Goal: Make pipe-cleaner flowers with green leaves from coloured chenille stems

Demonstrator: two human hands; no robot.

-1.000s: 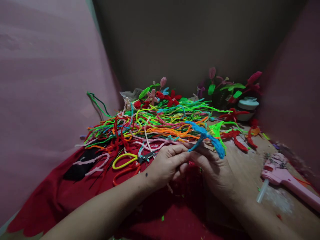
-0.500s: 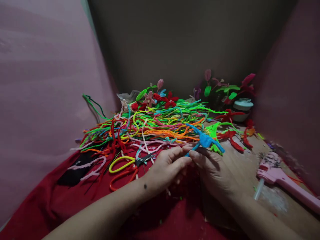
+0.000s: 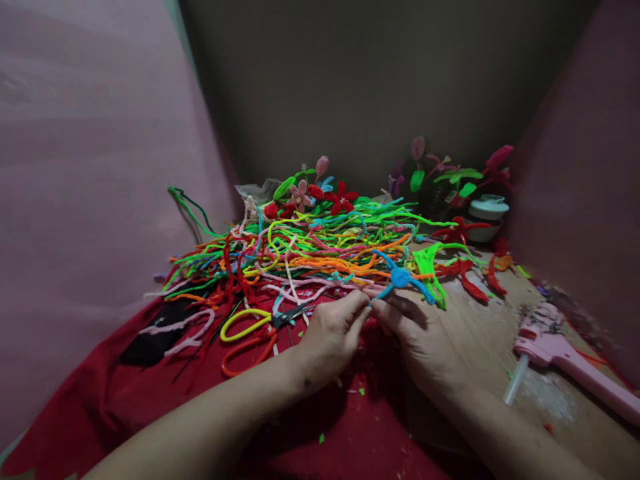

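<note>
The space is enclosed by a smooth pale pink wall (image 3: pixel 100 167) on the left and a dark grey back wall (image 3: pixel 390 80). The near side is covered by a deep red cloth (image 3: pixel 100 393), and to its right a flat brown board (image 3: pixel 595 420) is laid. Across the far side, a wide heap of fuzzy, many-coloured pipe cleaners (image 3: pixel 320 250) is spread. On the board, a pink plastic glue gun (image 3: pixel 560 353) with a clear stick is set down, well apart from the right hand (image 3: pixel 425 340). Beside the left hand (image 3: pixel 330 337), a pair of scissors with yellow and red-orange loop handles and dark blades (image 3: pixel 280 320) is left on the cloth.

Between the hands and the heap, the fuzzy blue pipe-cleaner piece (image 3: pixel 400 278) is held up in front of the fingertips. Its thin stem is slanted down and leftward into the fingers; its rounded centre is placed up and to the right of them, nearer the right hand. From that centre, two narrow arms are stretched, one up-left, one down-right. The stem's lower end is pinched by thumb and forefinger of both hands; how the remaining fingers are curled is partly hidden and cannot be told.
</note>
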